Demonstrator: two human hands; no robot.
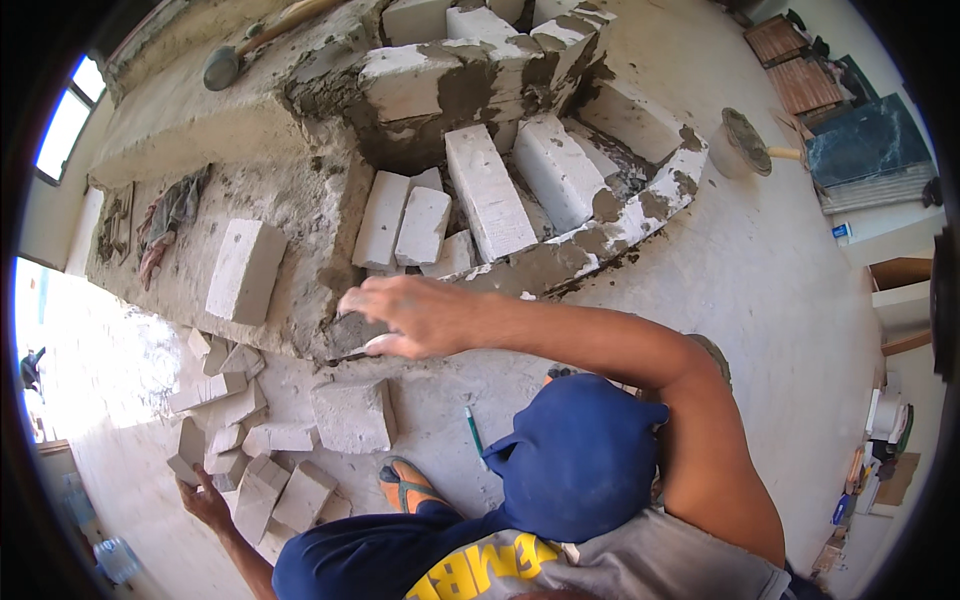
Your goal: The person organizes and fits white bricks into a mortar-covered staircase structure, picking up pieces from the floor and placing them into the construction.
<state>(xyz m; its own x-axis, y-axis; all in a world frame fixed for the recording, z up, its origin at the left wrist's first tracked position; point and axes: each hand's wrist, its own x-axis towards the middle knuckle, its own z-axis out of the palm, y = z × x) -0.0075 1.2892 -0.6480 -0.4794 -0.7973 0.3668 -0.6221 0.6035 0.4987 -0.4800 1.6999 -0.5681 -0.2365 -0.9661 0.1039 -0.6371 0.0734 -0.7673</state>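
Observation:
My left hand (208,503) is closed on a small greyish block piece (186,447), at the left edge of a heap of broken block pieces (240,400) on the floor. My right hand (410,312) is stretched out with fingers and thumb apart, nothing seen in it. It is over the mortar-smeared near end of a curved low block wall (570,257); whether the fingertips touch the mortar I cannot tell. Inside the curve, several white blocks (490,195) lie tilted, with smaller pieces (422,225) beside them. A larger block (354,414) sits on the floor below my right hand.
One block (245,272) rests on the rough concrete step (150,210), near a dirty rag (170,225). A mallet (222,68) lies higher up. A mortar bucket (742,143) with a wooden handle stands at the right. Near my sandalled foot (412,484) lies a green pencil-like stick (474,436).

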